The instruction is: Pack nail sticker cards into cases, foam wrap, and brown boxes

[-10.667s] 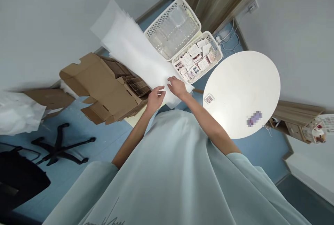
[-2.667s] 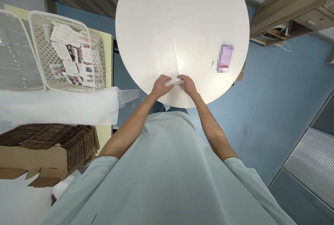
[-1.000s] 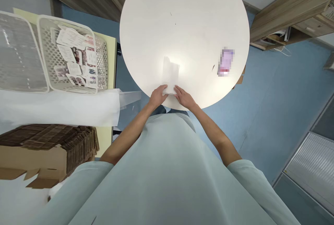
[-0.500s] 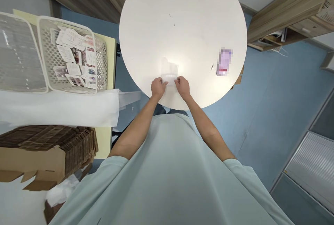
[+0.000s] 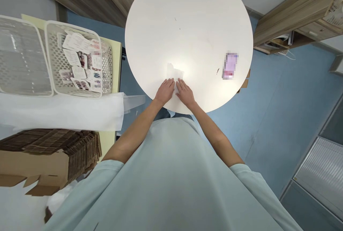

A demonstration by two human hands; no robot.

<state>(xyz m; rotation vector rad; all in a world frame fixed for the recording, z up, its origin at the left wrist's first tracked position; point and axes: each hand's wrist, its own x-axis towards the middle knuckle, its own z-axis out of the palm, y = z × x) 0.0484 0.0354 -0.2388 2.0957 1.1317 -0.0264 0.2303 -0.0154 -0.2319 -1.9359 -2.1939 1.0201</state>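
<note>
A small piece of thin, translucent white wrapping [image 5: 174, 71] lies near the front edge of the round white table [image 5: 193, 13]; whether it is plastic or thin foam I cannot tell. My left hand [image 5: 165, 91] lies flat on its left side, fingers stretched forward. On the other side my right hand [image 5: 185, 92] presses down in the same way, its fingertips close to the left ones. Both palms cover the wrapping's near part, so anything inside it is hidden there.
A blurred purple oblong item [image 5: 230, 65] lies at the table's right. To the left, a yellow-topped table [image 5: 108, 141] carries a perforated white basket [image 5: 106, 64] of carded packets, another basket [image 5: 24, 55], a white sheet roll [image 5: 66, 112] and stacked flat cardboard boxes [image 5: 83, 150].
My fingers were pinching the near corners of the wrapping. Now both hands have moved inward and lie flat over it, with the near edge covered.
</note>
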